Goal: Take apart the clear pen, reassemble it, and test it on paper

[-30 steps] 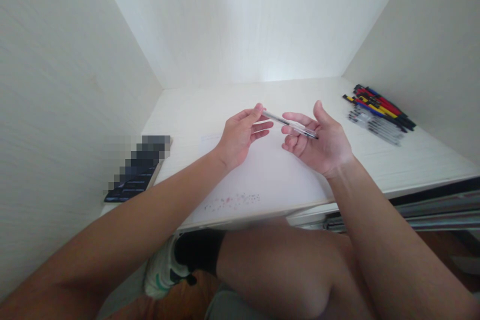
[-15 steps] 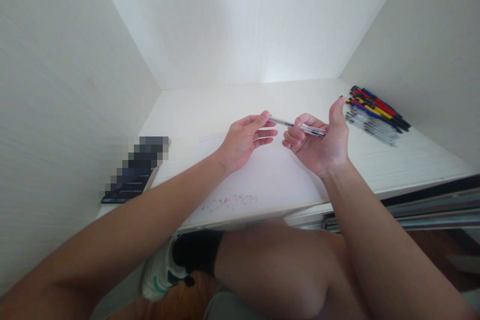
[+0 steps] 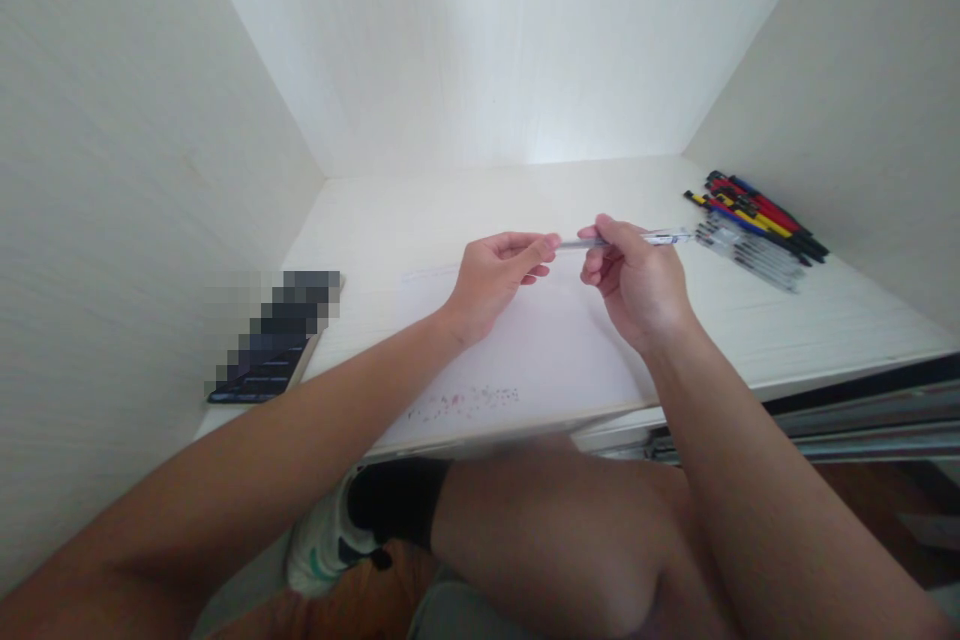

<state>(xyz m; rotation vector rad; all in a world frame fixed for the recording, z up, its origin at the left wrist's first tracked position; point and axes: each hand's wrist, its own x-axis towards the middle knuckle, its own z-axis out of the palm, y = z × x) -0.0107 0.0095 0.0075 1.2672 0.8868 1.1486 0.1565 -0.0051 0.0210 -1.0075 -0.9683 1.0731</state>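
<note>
The left hand (image 3: 491,285) pinches one end of a clear pen (image 3: 664,238) in a closed grip; the right hand (image 3: 640,282) has its grip closed around the barrel, above the counter (image 3: 420,210); paper (image 3: 547,350) lies along the front edge, more pens (image 3: 761,218) near the right edge

You can read no text, label or number here. On your white sheet (image 3: 555,340), the small dark and reddish marks (image 3: 465,402) along the near edge are too tiny to make out. Any print on the clear pen (image 3: 664,238) you hold above the sheet, or on the pens (image 3: 757,214) to its right, is illegible too.
</note>
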